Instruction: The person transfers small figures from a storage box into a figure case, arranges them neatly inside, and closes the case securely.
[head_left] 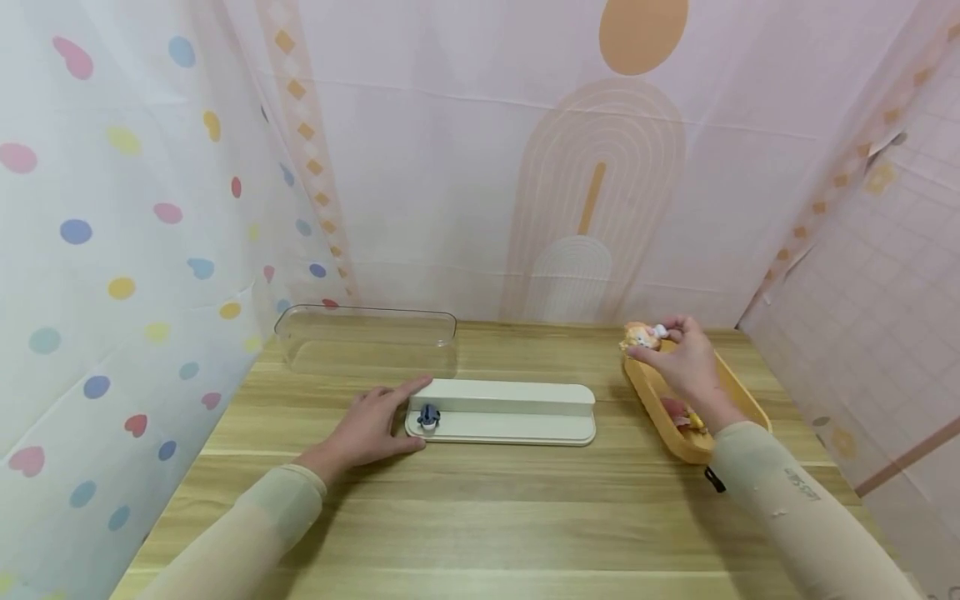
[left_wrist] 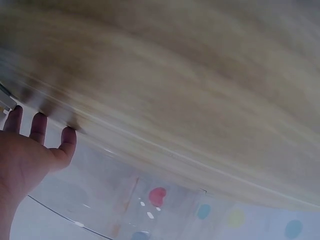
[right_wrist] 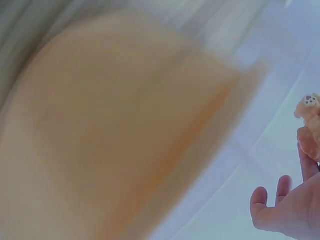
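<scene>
Pale patterned cloth (head_left: 420, 183) hangs behind and beside a wood-grain table (head_left: 480, 525). Head view: we note the right hand (head_left: 692, 360) pinching an orange figure (head_left: 642, 336) between thumb and fingers, above the far end of a yellow-orange tray (head_left: 693, 452). Inside that tray lies something pink and yellow (one piece or two, we cannot tell). The left hand (head_left: 371, 427) is spread wide, thumb and forefinger bracketing the left end of a white stepped stand (head_left: 540, 427), where a small blue figure (head_left: 429, 417) sits on the lower step. Behind stands a clear box (head_left: 367, 311). Good practice here, we judge: pinch the orange figure by its body, lightly, lift it well clear of the tray's rim, and let the left hand steady the stand without nudging the blue figure. Left wrist view: mostly blurred tabletop; we see fingers held apart, gripping nothing visible, and part of the clear box below. Right wrist view: the tray is a large blur; at the right edge we find the orange figure, paw pad showing, above the hand. Its full grip is cut off, so we trust the head view there.
</scene>
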